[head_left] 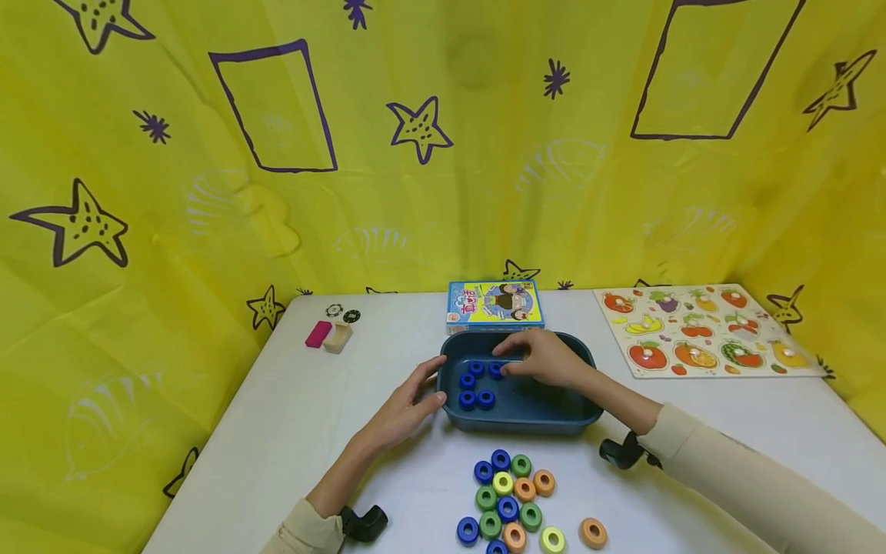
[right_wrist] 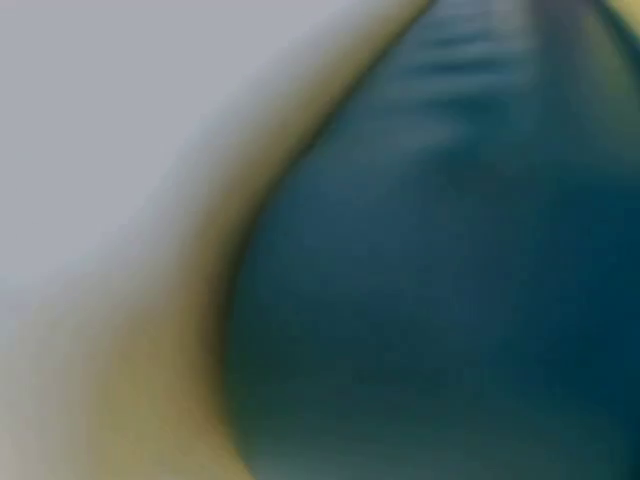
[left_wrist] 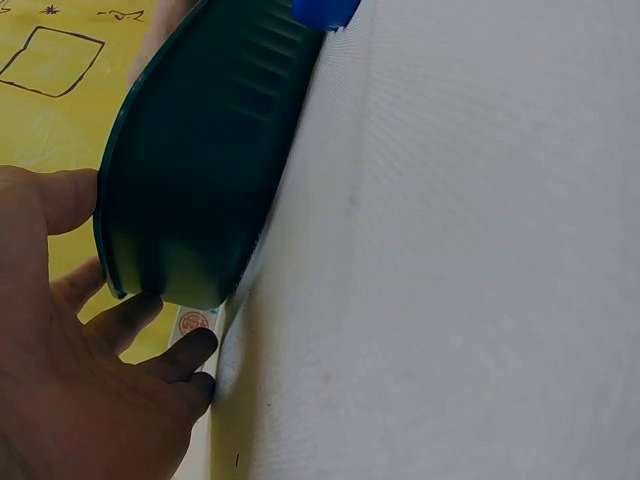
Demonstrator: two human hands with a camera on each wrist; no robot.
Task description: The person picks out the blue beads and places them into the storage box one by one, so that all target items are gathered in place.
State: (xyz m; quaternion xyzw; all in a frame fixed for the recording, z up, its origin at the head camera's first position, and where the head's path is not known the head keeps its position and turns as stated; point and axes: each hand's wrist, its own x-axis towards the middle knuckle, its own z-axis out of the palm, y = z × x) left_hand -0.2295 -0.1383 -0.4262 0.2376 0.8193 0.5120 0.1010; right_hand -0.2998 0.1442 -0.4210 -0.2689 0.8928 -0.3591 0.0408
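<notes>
A dark teal plastic tub (head_left: 526, 419) stands on the table with several blue rings (head_left: 486, 398) at the left of its floor. My left hand (head_left: 404, 408) rests against the tub's left end, thumb and fingers spread on its outer wall; the left wrist view shows the fingertips (left_wrist: 140, 308) right at the rim. Reaching over the tub, my right hand (head_left: 543, 358) is by the rearmost right blue ring (head_left: 495, 371). Its thumb overlaps the ring's right edge and a finger lies just behind it. The right wrist view is blurred; only tub wall and table show.
Several blue, green, yellow and orange rings (head_left: 507, 508) lie loose in front of the tub. Behind it is a colourful box (head_left: 494, 304). A fruit puzzle board (head_left: 706, 331) lies at the right; a pink block (head_left: 318, 334) and a wooden piece (head_left: 338, 337) at the left.
</notes>
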